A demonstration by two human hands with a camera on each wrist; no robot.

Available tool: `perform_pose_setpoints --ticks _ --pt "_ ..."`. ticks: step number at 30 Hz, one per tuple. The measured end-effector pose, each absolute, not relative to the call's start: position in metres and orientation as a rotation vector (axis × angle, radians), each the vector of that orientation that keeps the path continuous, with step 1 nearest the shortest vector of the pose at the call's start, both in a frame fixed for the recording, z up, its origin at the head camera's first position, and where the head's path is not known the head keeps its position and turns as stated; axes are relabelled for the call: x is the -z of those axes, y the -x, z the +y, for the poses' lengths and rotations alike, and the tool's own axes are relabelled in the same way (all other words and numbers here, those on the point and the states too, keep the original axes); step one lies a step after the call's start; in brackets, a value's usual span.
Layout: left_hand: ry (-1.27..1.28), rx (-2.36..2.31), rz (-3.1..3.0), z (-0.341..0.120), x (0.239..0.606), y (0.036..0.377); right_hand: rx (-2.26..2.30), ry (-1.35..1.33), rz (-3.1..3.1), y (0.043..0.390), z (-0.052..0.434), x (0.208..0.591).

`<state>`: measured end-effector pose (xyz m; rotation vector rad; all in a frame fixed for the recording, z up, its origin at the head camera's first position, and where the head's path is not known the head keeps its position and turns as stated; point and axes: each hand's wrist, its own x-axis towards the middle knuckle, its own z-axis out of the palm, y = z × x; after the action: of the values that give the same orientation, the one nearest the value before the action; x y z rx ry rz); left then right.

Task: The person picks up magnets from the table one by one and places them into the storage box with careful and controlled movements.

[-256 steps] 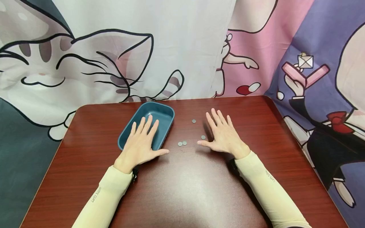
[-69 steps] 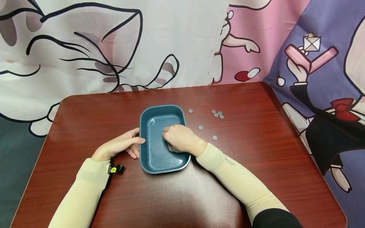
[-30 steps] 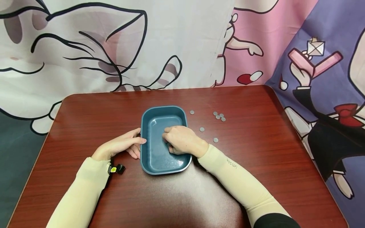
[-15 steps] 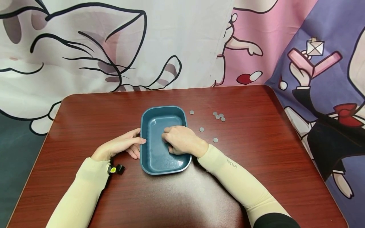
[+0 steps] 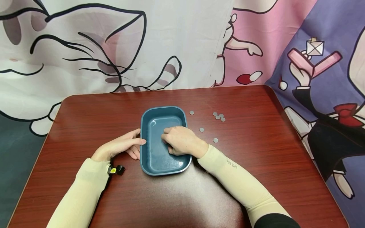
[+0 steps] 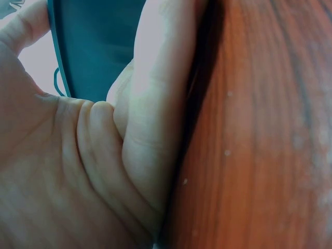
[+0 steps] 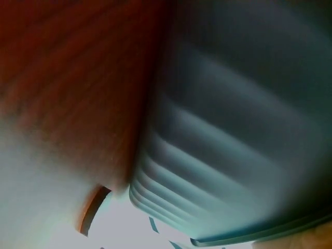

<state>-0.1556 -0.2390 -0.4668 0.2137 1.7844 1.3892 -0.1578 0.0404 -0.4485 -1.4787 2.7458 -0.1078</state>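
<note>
Tray [image 5: 155,160] (1, teal) sits on the counter [image 5: 99,115], long sides running away from the person. Well apart from counter's L & R edges; strip of wood btwn tray's far end & counter's far edge. L hand [image 5: 121,144] is clamped on tray's L wall, thumb over rim, fingers along the outside. R hand [image 5: 182,140] reaches over the R rim, fingers curled inside tray; tips hidden, can't tell if they hold anything. Hands apart, w/ some tray floor btwn them.

Discs [image 5: 201,129]: 7 on counter, all R of tray. 1 just beside tray's far R corner, 2 more singles nearer R forearm, 4 bunched further R. All small, flat, round, grey.

Tray is smooth w/ rounded corners, shiny inside, prob. plastic. Counter: red-brown wood grain, rounded far corners, glare on near part. 2 sleeves [image 5: 82,186], pale, stretchy-looking. Cartoon-print cloth [image 5: 196,38] hangs behind.
</note>
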Motion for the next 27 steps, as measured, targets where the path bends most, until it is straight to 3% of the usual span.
perform_pose_setpoints --ticks 27 --pt "-0.229 -1.372 1.811 -0.2394 0.4672 0.1545 0.285 1.590 2.723 0.1581 0.0465 0.4452"
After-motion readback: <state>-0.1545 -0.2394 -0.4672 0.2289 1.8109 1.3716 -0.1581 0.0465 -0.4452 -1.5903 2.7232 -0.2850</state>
